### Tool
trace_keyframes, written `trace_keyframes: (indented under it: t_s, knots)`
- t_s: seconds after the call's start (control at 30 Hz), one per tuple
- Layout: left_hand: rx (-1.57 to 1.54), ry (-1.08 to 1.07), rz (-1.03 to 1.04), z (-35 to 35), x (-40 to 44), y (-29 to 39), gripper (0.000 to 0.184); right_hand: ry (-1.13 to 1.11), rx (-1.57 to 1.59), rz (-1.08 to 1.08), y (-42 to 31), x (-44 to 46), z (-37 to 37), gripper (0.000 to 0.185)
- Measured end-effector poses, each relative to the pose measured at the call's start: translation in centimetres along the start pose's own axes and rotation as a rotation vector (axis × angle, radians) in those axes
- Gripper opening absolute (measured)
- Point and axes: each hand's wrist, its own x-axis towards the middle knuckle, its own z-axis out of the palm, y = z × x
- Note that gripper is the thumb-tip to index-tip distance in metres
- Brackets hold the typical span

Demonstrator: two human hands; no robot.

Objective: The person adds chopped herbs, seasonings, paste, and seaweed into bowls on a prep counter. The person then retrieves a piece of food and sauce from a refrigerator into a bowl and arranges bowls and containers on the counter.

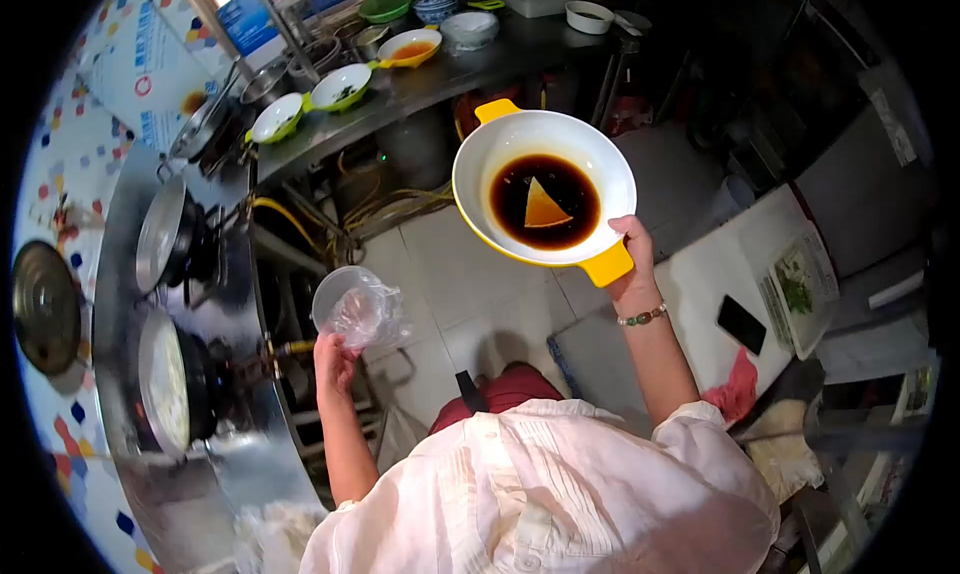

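Observation:
My right hand (632, 249) grips one yellow handle of a white bowl (475, 189) with a yellow outside, held up over the floor. Dark brown liquid (510, 212) lies in its bottom, with a pale orange triangle, perhaps a reflection, in the middle. Lower and to the left, my left hand (337, 362) is closed on the edge of a clear round plastic container (338, 292). Crumpled clear plastic film (372, 319) sits in or against that container; which of the two I cannot tell.
On the left stove stand two woks (165, 234) (170, 384). Along the back counter (480, 74) are green-handled bowls (342, 86), an orange-filled bowl (411, 47) and a white bowl (589, 17). A phone (741, 324) and a red cloth (732, 386) lie on the white surface at right.

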Motion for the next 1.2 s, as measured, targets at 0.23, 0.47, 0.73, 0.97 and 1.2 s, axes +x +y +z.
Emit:
trace_keyframes:
  t_s: [0.23, 0.47, 0.73, 0.97, 1.2]
  knots:
    - [-0.082, -0.11, -0.038, 16.6, 15.4, 6.5, 0.048, 0.095, -0.024, -0.072, -2.6, 18.9, -2.8, 0.044]
    - [-0.063, -0.091, -0.037, 28.2, 29.0, 8.0, 0.055, 0.139, -0.039, 0.008, -7.2, 38.9, -6.5, 0.042]
    - [0.016, -0.158, -0.115, 40.0, 44.3, 8.1, 0.053, 0.216, -0.097, 0.019, -10.8, 60.9, -11.8, 0.04]
    - [0.035, -0.189, -0.184, 49.0, 56.9, 7.4, 0.055, 0.179, -0.118, 0.063, -12.7, 75.2, -17.5, 0.034]
    - [0.021, -0.171, -0.27, 55.3, 63.6, 5.5, 0.052, 0.077, -0.485, 0.261, -15.0, 87.0, -26.0, 0.025]
